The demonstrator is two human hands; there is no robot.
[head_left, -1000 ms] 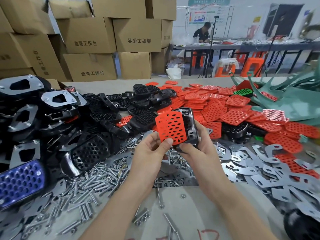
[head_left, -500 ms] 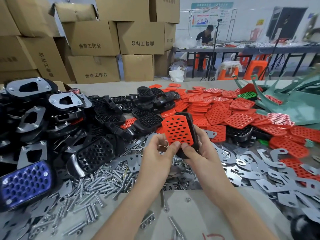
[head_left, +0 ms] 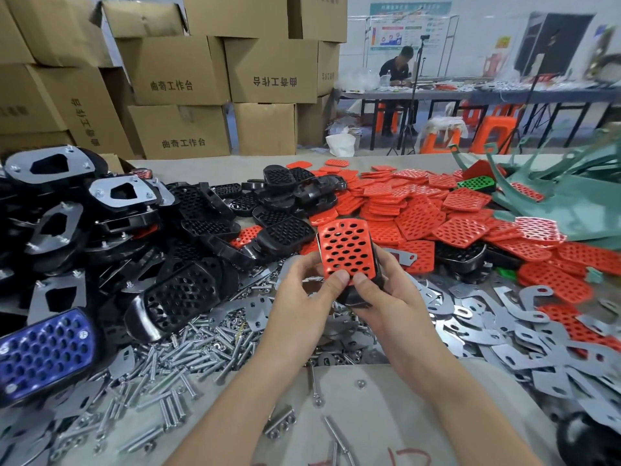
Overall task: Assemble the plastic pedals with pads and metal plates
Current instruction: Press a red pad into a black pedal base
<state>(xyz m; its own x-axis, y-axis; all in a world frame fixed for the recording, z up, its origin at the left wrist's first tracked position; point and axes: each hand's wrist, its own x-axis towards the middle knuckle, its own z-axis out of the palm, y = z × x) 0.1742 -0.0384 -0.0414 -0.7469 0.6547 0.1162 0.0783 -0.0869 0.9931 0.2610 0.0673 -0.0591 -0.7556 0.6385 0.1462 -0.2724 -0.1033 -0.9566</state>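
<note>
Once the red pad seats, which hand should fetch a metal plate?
Probably left: the right hand cradles the black plastic pedal, the left hand only thumbs the perforated red pad, and a grey metal plate lies beside it.

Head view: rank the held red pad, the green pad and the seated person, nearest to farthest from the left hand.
1. red pad, pinched in the left hand itself.
2. green pad, far off to the right.
3. seated person, farthest back, up and right.

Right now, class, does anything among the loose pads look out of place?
Yes: a green pad sits far right among the red pads, and a pale pad lies nearby; both break the colour. No damage shows.
</note>
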